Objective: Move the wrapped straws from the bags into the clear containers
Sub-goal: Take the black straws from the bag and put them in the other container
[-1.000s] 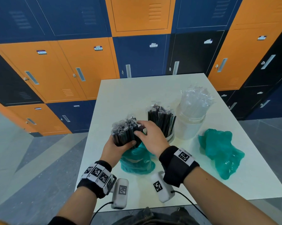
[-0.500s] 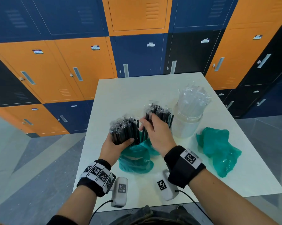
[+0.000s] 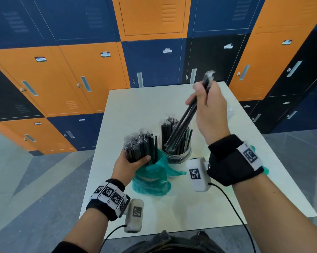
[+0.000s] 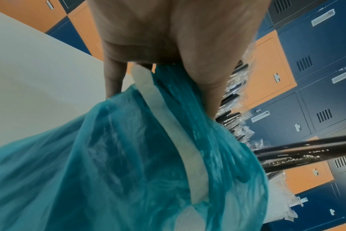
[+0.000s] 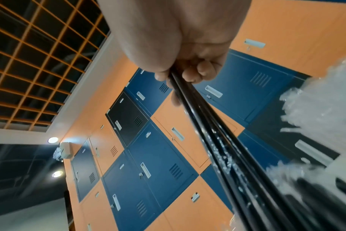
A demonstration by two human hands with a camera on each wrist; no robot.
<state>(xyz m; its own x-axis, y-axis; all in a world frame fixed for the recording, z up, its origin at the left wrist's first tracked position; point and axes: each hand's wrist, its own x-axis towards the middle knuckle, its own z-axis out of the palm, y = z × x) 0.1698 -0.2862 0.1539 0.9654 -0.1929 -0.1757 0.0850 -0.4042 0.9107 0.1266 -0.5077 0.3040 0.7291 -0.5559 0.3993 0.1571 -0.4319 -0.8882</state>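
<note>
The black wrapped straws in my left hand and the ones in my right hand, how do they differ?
The left hand grips a thick upright bundle still partly in the teal plastic bag; the right hand pinches only a few straws, tilted, lower ends in the clear container. Both are black, clear-wrapped.

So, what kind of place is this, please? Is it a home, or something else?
Probably not a home: it looks like a locker room or staff area, though this is uncertain. A wall of orange and blue metal lockers with small labels stands behind the white table, and the right wrist view shows an open grid ceiling.
</note>
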